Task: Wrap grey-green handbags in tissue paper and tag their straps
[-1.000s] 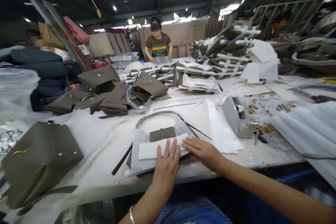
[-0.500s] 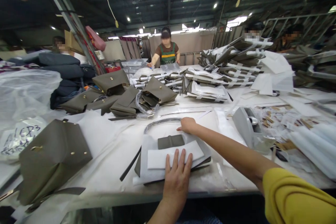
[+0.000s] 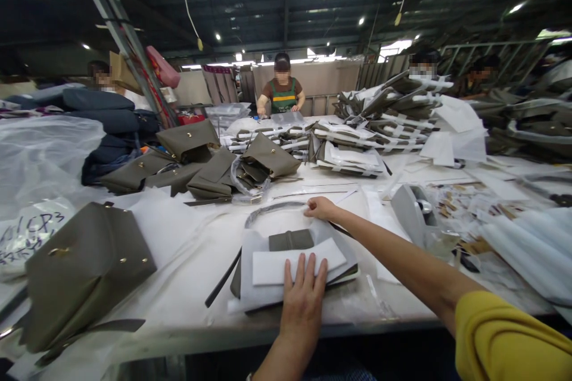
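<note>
In front of me an olive handbag (image 3: 236, 281) lies flat on the table, mostly covered by a white wrapping sheet (image 3: 247, 296). A white foam strip (image 3: 270, 268) rests across it, below a folded olive flap (image 3: 291, 240). My left hand (image 3: 302, 300) lies flat on the strip with fingers spread. At the far side of the bag, my right hand (image 3: 320, 208) has its fingers closed on the plastic-wrapped handle (image 3: 263, 209), near its right end. A dark strap (image 3: 223, 278) sticks out to the left of the bag.
Another olive handbag (image 3: 89, 268) stands at left, with several more olive bags (image 3: 214, 172) behind. Wrapped bags (image 3: 348, 158) are heaped at the back. A grey tape dispenser (image 3: 411, 211) sits at right beside white foam rolls (image 3: 531, 250). A co-worker (image 3: 283, 95) stands across the table.
Both my hands stay almost where they were, the right fingers still at the handle. The view has tilted slightly. Across the table, the co-worker's hands have shifted.
</note>
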A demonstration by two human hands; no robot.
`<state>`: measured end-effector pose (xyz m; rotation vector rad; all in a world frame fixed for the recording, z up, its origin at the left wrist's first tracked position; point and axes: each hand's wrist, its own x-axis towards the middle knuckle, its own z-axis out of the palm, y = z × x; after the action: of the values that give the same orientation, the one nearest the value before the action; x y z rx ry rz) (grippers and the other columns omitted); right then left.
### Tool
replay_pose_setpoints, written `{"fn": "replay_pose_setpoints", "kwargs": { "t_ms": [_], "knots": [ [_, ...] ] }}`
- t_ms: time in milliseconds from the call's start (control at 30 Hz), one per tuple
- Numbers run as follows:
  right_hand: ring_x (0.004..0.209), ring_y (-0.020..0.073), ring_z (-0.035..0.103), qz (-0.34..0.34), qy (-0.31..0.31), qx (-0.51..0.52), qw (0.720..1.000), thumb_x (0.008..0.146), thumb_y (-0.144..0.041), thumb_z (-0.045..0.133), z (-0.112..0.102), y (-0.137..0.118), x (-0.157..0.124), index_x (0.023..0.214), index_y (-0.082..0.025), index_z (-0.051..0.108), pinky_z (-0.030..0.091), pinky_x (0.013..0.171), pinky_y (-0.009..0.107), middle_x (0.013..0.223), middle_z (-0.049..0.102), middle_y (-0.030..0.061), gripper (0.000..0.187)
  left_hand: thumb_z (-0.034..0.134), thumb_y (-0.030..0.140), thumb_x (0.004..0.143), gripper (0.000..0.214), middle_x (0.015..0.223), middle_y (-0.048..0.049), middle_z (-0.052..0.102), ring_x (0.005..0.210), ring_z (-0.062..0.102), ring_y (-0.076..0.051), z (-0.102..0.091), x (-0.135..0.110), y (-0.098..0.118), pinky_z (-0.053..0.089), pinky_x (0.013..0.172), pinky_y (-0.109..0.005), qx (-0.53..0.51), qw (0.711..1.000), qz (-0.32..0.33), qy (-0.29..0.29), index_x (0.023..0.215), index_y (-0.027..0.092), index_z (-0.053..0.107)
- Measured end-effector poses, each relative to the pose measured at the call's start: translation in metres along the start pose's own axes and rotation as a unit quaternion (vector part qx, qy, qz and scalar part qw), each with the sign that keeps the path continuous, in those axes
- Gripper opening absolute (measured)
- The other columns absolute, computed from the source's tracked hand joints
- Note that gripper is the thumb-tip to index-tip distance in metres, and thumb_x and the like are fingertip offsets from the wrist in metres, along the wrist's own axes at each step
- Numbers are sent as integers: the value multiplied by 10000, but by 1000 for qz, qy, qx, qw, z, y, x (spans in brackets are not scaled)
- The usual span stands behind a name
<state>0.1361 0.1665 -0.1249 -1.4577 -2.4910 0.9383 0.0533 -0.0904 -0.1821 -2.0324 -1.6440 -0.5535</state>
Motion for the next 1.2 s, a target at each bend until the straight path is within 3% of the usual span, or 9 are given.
{"fn": "replay_pose_setpoints", "kwargs": {
  "t_ms": [100,200,367,500,633,800,1067,1200],
  "knots": [
    [794,165,694,-52,42,88,994,823,-339,714,-4,4,-9,864,-123,675,537,730,271,868,746,51,223,512,298,955,517,1426,-116,552,1322,498,-324,1,2,2,398,1102,-545,7,1000,11,-18,1460,212,444],
    [803,197,713,-93,70,149,982,765,-376,720,-9,5,-18,806,-123,714,534,743,276,836,767,71,257,537,252,935,580,1404,-141,562,1304,517,-336,0,6,3,428,1081,-521,15,998,24,-47,1494,206,386],
    [902,254,723,-147,91,198,965,785,-406,682,-19,2,-36,871,-130,775,539,850,335,899,781,89,304,542,191,908,658,1446,-139,523,1328,489,-339,-8,12,2,430,1074,-533,2,995,26,-96,1524,236,315],
    [992,255,711,-195,74,207,956,816,-395,672,-25,-3,-67,931,-175,791,525,930,335,996,777,55,276,534,154,889,689,1498,-117,470,1358,448,-351,-13,13,2,410,1089,-550,-13,994,9,-107,1529,253,299],
    [1039,212,702,-273,71,109,953,887,-248,601,-18,8,-107,1054,-240,768,516,979,325,1084,759,14,237,548,143,879,729,1521,-107,443,1375,425,-353,-15,13,4,399,1102,-552,-18,993,4,-112,1541,253,264],
    [1100,165,678,-400,121,-47,907,841,-2,507,6,32,-144,1165,-237,701,452,1098,361,1137,743,14,445,537,130,886,673,1532,-95,430,1399,396,-341,-15,12,5,369,1130,-537,-36,993,-7,-115,1517,236,329],
    [1086,180,688,-491,214,-123,836,936,-53,468,26,41,-170,1154,-195,665,514,1048,406,1110,751,50,326,530,84,830,698,1554,-97,391,1435,342,-312,-19,13,7,320,1175,-505,-75,989,-37,-122,1501,124,340],
    [1098,185,683,-505,252,-134,815,940,-54,491,28,42,-180,1149,-175,660,538,1020,401,1118,747,73,295,485,69,861,744,1592,-23,311,1440,336,-304,-23,14,8,326,1163,-531,-63,989,-27,-129,1545,250,253]
  ]
}}
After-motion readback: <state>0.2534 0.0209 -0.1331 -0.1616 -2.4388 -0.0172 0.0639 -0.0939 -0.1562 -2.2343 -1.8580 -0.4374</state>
